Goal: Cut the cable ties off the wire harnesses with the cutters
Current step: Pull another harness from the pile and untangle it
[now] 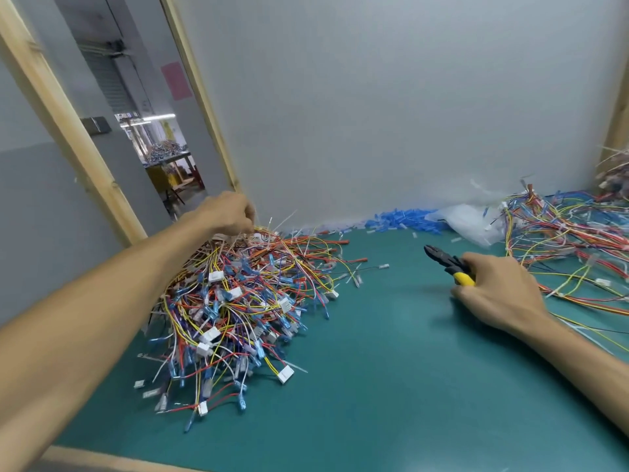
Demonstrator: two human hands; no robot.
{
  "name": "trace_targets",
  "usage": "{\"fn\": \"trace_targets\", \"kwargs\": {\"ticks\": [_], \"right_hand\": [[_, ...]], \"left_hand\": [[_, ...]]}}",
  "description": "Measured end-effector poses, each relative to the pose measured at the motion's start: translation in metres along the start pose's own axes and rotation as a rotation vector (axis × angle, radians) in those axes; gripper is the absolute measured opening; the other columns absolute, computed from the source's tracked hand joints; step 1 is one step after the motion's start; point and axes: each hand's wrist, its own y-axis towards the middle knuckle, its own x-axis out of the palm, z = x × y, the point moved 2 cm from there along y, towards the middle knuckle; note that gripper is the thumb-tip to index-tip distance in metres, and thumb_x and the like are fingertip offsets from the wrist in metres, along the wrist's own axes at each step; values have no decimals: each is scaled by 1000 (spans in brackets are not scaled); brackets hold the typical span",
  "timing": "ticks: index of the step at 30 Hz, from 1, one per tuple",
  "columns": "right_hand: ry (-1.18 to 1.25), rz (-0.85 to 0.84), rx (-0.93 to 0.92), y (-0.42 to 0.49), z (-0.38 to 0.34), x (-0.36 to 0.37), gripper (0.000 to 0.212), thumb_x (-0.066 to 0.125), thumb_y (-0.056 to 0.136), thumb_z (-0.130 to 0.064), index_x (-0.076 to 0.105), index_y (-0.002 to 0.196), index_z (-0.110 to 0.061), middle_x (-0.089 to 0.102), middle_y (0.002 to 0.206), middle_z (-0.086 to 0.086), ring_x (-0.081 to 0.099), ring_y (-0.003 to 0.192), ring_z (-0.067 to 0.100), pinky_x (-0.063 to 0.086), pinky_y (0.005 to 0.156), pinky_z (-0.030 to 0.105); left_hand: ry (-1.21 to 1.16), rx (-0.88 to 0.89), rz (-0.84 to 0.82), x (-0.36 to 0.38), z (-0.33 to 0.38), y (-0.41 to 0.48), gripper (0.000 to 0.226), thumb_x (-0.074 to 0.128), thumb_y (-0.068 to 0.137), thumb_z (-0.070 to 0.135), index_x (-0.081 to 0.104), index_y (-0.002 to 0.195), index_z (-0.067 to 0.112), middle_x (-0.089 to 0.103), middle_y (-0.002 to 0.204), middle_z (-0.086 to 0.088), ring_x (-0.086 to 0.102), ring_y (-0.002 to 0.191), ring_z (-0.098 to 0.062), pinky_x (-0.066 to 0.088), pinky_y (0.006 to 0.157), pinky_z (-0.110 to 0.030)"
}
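Harness pile (238, 301): left of centre, heaped on the green desk (374, 386), with its far side close to the wooden post (218, 131). We take it for the stock yet to be cut.
Left hand (228, 212): reaches over to the pile's far top. Its fingers (246, 209) curl down into the wires and seem to pinch a bundle to draw it out, though the tips are hidden among the strands.
Cable ties (270, 226): white tails stick up just beside that hand, which is probably why we reach there.
Open room: bare desk fills the middle and lower frame between pile and tool. We judge it the place to bring a bundle for cutting.
Cutters (446, 260): right of centre and low over the desk, nose aimed at the upper left towards the pile, jaws apparently together.
Right hand (500, 291): fingers wrap the yellow handles, holding the tool ready.
Loose harnesses (571, 240): spread along the right edge, near the right hand. They crowd that side, so we would swing leftwards.
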Motion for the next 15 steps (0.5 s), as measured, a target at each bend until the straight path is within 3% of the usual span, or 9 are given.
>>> {"fn": "trace_targets", "kwargs": {"ticks": [2, 5, 8, 10, 11, 14, 15], "right_hand": [[3, -4, 7, 0, 0, -1, 25, 76, 78, -20, 52, 71, -20, 56, 56, -1, 52, 57, 23, 35, 52, 29], [8, -2, 5, 0, 0, 0, 27, 76, 77, -21, 51, 70, -21, 55, 55, -2, 51, 55, 20, 34, 51, 28], [0, -11, 6, 0, 0, -1, 26, 76, 76, -20, 51, 70, -20, 55, 55, -1, 50, 55, 20, 34, 51, 28], [-2, -19, 6, 1, -1, -1, 26, 76, 76, -20, 51, 70, -20, 55, 55, -1, 50, 55, 20, 35, 52, 28], [-2, -22, 8, 0, -1, 0, 26, 76, 76, -20, 51, 70, -21, 54, 54, -1, 50, 54, 20, 36, 52, 28], [10, -24, 22, 0, -1, 0, 26, 75, 77, -20, 50, 69, -21, 54, 55, 0, 50, 55, 22, 36, 53, 29], [14, -28, 30, 0, -2, 0, 26, 74, 77, -20, 50, 69, -20, 54, 55, 0, 50, 55, 23, 36, 52, 30]], "left_hand": [[-31, -23, 132, -8, 2, 6, 14, 76, 92, 34, 75, 83, 22, 74, 93, 3, 67, 98, -23, 52, 92, -42], [-369, -131, 324, -23, 10, 10, 8, 71, 97, 26, 77, 95, 22, 74, 98, -2, 67, 93, -24, 55, 90, -39], [-810, -158, 579, -50, 21, 12, 24, 59, 100, 7, 70, 84, 21, 73, 82, -3, 70, 66, -13, 57, 67, -28], [-1035, -127, 798, -71, 26, 15, 35, 50, 98, 0, 63, 79, 27, 70, 76, 2, 72, 63, -13, 55, 55, -27], [-1072, -86, 821, -78, 31, 17, 36, 49, 97, -1, 62, 79, 28, 71, 77, 2, 73, 67, -16, 54, 57, -29], [-846, 85, 526, -85, 61, 22, 27, 63, 94, 0, 67, 80, 22, 71, 86, -8, 67, 73, -16, 53, 72, -30], [-804, 93, 539, -86, 66, 21, 21, 66, 94, 3, 69, 81, 19, 71, 90, -12, 66, 75, -15, 54, 71, -28]]}}
